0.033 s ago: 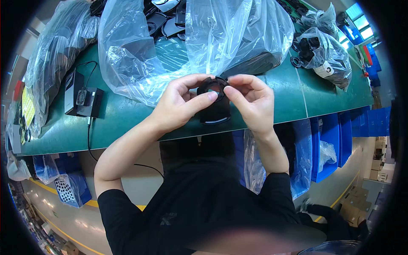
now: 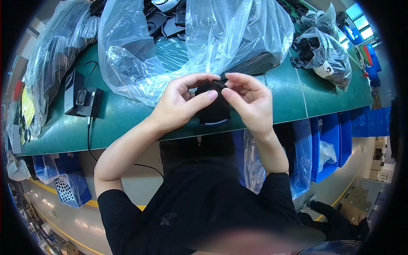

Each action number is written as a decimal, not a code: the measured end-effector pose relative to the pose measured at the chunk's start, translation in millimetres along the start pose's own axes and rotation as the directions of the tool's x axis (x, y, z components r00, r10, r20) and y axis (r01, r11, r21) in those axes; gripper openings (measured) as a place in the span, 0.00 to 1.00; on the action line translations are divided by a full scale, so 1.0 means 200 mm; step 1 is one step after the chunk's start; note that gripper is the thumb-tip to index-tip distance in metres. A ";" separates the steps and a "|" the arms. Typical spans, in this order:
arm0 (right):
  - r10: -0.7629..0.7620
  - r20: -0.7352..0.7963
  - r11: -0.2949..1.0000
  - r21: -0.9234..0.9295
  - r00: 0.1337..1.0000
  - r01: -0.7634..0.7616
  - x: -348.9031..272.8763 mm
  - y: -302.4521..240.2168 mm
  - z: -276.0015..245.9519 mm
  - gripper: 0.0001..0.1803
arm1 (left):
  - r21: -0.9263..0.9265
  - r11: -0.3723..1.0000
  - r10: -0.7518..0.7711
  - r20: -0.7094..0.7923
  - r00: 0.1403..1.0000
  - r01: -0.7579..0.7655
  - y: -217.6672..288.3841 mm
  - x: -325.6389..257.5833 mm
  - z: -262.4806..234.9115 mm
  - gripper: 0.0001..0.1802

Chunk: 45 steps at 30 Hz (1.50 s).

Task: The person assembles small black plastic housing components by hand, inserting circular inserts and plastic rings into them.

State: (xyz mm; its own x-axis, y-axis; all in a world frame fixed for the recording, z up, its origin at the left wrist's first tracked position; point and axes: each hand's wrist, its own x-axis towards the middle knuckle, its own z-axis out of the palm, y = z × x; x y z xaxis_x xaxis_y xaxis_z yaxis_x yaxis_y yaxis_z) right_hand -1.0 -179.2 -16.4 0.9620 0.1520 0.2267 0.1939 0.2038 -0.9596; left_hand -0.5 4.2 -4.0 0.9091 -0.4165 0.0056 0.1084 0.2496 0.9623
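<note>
A factory-like assembly workshop.
A long green-topped workbench (image 2: 280,91) lies beneath the grip of the left hand (image 2: 182,100) and right hand (image 2: 250,100). Just beyond that grip, a large clear plastic bag (image 2: 123,59) holds many glossy black parts (image 2: 172,27). Low to the grip's right stand deep blue plastic bins (image 2: 329,134); farther out that way, brown cardboard boxes (image 2: 350,214). Below and left, smooth grey floor (image 2: 80,225) carries a yellow line (image 2: 94,204).

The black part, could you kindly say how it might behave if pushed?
The black part seems stiff, given its crisp outline in the left hand. Its rounded top might let it rock; its shiny edge may be slippery.
</note>
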 end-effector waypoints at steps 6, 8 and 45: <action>0.074 0.026 0.996 -0.056 0.997 -0.072 -0.01 0.01 0.02 0.10 | 0.150 0.988 0.053 -0.080 0.995 -0.041 -0.03 0.01 0.00 0.12; 0.081 0.034 0.993 -0.091 0.996 -0.077 -0.01 0.02 0.02 0.09 | 0.171 0.982 0.097 -0.116 0.988 -0.077 -0.02 0.00 0.00 0.11; 0.155 -0.083 0.982 0.123 0.984 -0.144 0.02 0.04 -0.04 0.11 | 0.151 0.983 -0.114 0.026 0.993 0.109 -0.03 0.02 -0.02 0.15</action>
State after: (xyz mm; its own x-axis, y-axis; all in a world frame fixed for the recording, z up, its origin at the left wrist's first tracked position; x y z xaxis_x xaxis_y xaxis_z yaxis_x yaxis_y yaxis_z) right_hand 6.2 -185.6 -24.4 0.9931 0.1008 0.0604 0.0280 0.2968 -0.9545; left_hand 4.6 4.3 -10.7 0.8802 -0.4645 -0.0972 0.1450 0.0680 0.9871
